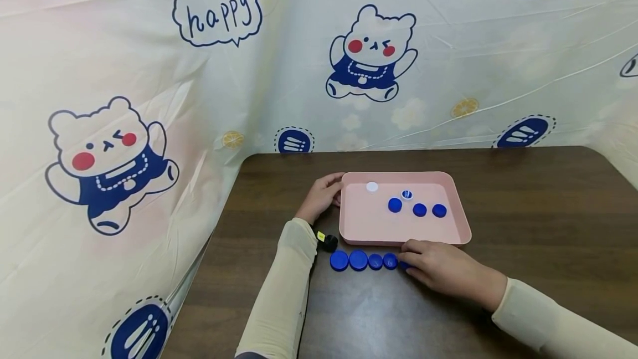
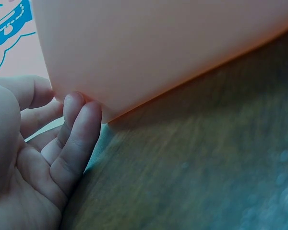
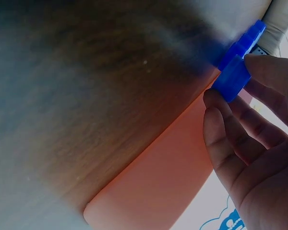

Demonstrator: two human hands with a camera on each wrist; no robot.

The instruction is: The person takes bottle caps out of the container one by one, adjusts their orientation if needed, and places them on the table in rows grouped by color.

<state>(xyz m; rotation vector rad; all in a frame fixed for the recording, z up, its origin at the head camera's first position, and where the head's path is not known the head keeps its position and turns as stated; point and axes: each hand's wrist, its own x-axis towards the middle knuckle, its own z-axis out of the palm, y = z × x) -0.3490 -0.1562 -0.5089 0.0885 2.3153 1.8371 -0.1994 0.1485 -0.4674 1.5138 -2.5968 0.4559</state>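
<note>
A shallow pink tray (image 1: 404, 231) lies on the table. My left hand (image 1: 321, 198) holds its left end, with fingertips (image 2: 89, 117) bent against the outer wall near a corner. In front of the tray, blue bottle caps make a row: two larger caps (image 1: 358, 260) on the left, then smaller caps (image 1: 390, 261). At the row's right end, my right hand (image 1: 446, 270) pinches a blue cap (image 3: 230, 81) between thumb and fingers. Inside the tray are three blue caps (image 1: 420, 210), one white disc (image 1: 371, 186) and a white disc with a blue print (image 1: 407, 194).
A small black device with a yellow tag (image 1: 329, 242) sits at my left wrist, close to the row's left end. The brown wooden table (image 1: 538, 220) extends to both sides. Behind it hangs a pale curtain (image 1: 294, 71) printed with bears.
</note>
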